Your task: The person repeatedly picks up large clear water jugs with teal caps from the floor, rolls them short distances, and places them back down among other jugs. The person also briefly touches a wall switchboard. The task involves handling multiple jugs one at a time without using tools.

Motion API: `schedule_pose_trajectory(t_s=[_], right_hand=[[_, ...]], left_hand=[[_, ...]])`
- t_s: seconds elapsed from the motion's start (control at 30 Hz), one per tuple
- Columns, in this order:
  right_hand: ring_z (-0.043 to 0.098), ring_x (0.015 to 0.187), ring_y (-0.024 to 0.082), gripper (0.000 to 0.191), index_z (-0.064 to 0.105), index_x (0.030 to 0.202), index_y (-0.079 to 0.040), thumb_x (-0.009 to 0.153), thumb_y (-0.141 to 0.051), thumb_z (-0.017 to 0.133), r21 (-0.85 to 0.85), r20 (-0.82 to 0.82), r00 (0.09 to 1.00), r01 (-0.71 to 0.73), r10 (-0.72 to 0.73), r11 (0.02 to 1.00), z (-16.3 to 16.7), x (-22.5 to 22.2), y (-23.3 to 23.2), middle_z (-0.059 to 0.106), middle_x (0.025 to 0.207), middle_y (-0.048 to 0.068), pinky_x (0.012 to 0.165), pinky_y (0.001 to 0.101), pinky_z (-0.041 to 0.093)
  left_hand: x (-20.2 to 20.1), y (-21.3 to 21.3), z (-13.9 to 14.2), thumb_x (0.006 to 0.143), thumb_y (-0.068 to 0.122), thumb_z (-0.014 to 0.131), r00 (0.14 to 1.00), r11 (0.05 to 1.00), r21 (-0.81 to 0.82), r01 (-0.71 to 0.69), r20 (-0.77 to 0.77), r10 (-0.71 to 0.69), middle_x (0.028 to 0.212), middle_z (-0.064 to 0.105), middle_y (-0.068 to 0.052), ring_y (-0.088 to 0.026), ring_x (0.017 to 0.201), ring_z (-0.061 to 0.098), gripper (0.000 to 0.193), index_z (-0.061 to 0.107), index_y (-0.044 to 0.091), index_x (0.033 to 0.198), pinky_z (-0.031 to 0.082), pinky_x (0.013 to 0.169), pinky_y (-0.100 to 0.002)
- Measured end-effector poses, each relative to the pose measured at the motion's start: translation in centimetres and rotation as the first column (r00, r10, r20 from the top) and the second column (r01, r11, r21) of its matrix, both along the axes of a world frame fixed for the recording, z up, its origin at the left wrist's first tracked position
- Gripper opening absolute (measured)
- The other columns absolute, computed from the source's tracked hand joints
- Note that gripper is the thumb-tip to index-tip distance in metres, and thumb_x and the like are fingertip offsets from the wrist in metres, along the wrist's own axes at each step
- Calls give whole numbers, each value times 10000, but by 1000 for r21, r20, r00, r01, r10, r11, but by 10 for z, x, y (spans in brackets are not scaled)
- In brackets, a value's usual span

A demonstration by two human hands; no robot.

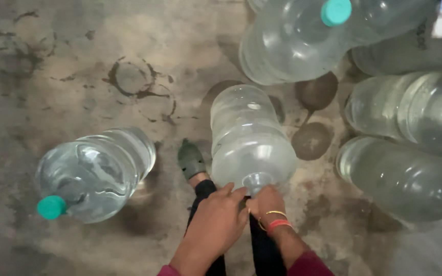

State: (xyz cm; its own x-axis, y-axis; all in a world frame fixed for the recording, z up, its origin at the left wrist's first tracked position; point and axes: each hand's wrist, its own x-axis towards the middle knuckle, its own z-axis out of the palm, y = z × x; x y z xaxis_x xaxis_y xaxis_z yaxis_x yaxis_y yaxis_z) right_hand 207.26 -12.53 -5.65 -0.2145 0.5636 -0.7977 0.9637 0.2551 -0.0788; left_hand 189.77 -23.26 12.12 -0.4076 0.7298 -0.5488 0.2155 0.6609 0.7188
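Six large clear water jugs (251, 138) show, two with teal caps (51, 207).

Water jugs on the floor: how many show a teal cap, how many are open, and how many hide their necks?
teal-capped jugs: 3
open jug, neck at the left hand and right hand: 1
neck-hidden jugs: at least 2
Total: at least 6
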Motion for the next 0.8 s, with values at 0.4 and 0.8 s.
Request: schedule_pose_trajectory(t_s=[0.4, 0.8], right_hand=[[743, 785, 381, 363, 749, 851, 76, 680, -234, 830, -254, -56, 968, 222, -244, 941, 5, -161, -23, 735, 841, 268, 689, 459, 555], [700, 1072, 417, 336, 777, 1040, -7, 765, -172, 680, 53, 114, 710, -702, 694, 710, 36, -332, -4, 728, 1105, 255, 928, 467, 569]], left_hand=[[-61, -91, 14, 863, 213, 697, 962, 966, -76, -247, 102, 254, 1253, 643, -184, -416, 1109, 616, 482, 608, 66, 1313, 496, 923, -507], [-77, -146, -21, 890, 251, 693, 913, 921, -133, -367, 138, 384, 1294, 618, -163, -393, 1171, 595, 469, 586, 50, 1300, 491, 957, -494]])
